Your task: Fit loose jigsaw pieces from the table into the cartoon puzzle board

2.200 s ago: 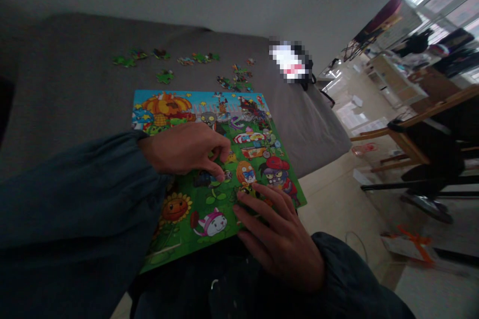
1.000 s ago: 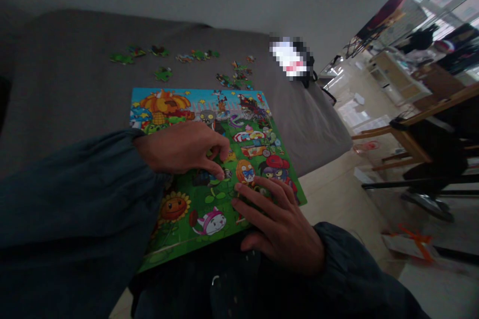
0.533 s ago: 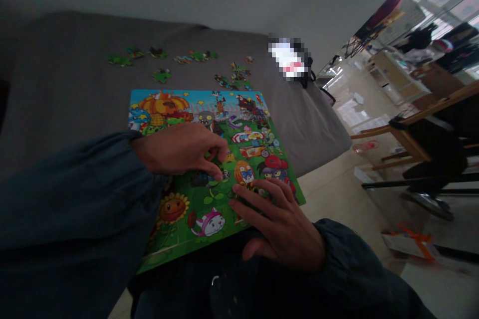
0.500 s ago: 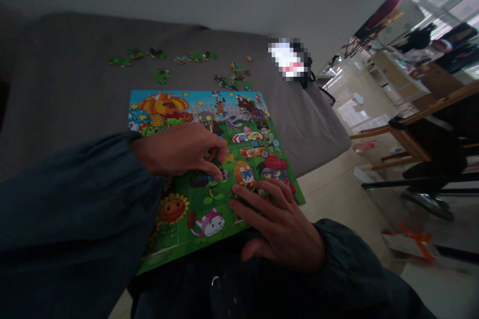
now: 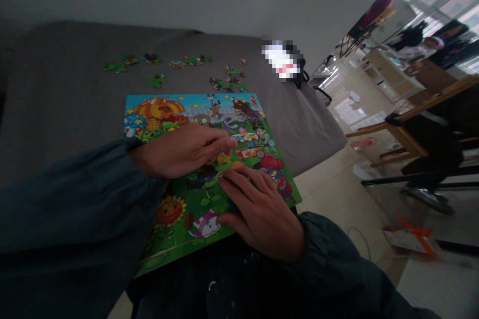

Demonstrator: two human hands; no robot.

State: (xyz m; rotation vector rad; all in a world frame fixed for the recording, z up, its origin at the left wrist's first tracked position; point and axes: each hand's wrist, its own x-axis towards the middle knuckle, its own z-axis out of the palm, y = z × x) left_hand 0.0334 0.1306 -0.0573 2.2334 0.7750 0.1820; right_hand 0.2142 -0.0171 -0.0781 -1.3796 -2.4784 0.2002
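A colourful jigsaw puzzle [image 5: 220, 212] with cartoon plants, a sunflower and a pumpkin lies tilted in front of me, its near edge above my lap. My left hand [image 5: 187, 152] rests over its middle, fingers stretched to the right and thumb alongside, with no piece visible in it. Just below and to the right, my right hand [image 5: 264, 214] lies flat on the puzzle with its fingers extended. The picture beneath both hands is hidden. Beyond the puzzle's far edge, several loose jigsaw pieces [image 5: 156, 80] are scattered, some joined in a small cluster [image 5: 234, 79].
The puzzle reaches over the grey cloth-covered surface [image 5: 67, 89], which meets a wall at the back. A blurred-out bright object [image 5: 282, 60] stands at its far right corner. On the right are a wooden chair [image 5: 407, 134] with someone's leg and shoe, and a cluttered desk.
My left hand has unbent its curled fingers and shifted slightly right. My right hand has slid left and up across the puzzle. The view has turned a little.
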